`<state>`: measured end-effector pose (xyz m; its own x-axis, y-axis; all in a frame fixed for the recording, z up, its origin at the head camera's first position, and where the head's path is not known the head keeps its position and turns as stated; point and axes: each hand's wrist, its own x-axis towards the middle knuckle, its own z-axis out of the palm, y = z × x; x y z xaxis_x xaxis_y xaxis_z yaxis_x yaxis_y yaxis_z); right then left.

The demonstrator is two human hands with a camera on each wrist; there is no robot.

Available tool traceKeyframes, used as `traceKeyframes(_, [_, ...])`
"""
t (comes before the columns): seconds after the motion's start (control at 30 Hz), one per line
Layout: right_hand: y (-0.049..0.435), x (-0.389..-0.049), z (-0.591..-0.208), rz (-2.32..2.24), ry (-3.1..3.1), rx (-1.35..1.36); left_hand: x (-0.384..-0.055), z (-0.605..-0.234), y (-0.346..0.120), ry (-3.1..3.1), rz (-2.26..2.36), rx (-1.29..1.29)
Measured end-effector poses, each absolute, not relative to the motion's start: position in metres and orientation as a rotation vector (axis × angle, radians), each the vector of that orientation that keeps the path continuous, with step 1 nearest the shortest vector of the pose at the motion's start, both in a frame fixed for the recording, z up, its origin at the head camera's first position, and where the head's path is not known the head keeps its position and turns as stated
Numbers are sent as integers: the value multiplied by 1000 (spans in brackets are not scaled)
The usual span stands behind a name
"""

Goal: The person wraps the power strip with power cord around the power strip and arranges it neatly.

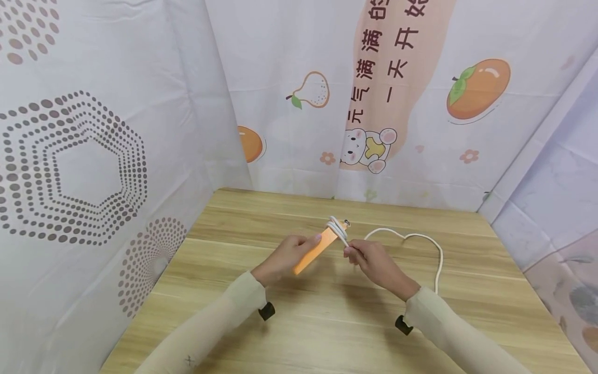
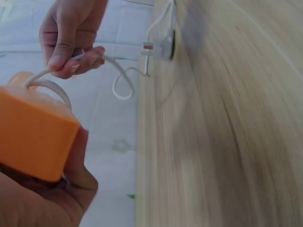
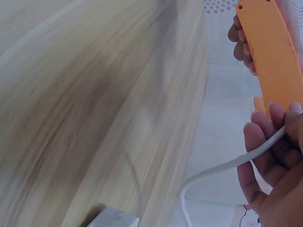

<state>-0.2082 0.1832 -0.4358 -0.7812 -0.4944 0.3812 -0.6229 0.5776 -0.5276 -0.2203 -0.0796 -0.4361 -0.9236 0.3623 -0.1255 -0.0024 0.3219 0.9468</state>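
An orange power strip is held slantwise above the table by my left hand, which grips its middle. Several turns of its white cord are wrapped round the far end. My right hand pinches the cord just beside those turns, thumb against fingers. From the right wrist, the flat underside of the power strip shows small screw holes. A white plug with metal prongs rests on the table in the left wrist view; in the head view it is hidden.
Loose cord curves over the wooden table on the right and passes behind the right sleeve. White printed curtains stand behind the table and along both sides. A dark wrist strap end hangs below the left cuff.
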Motion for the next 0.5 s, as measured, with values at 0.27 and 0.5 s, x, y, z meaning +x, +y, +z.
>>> traceKeyframes(0.27, [183,-211,-427,1024,-2566,959,-225,-438,-81,2088,1745,416])
traceKeyframes(0.5, [185,-209,-434,973,-2514,1010,-224,-446,-82,2009,1760,434])
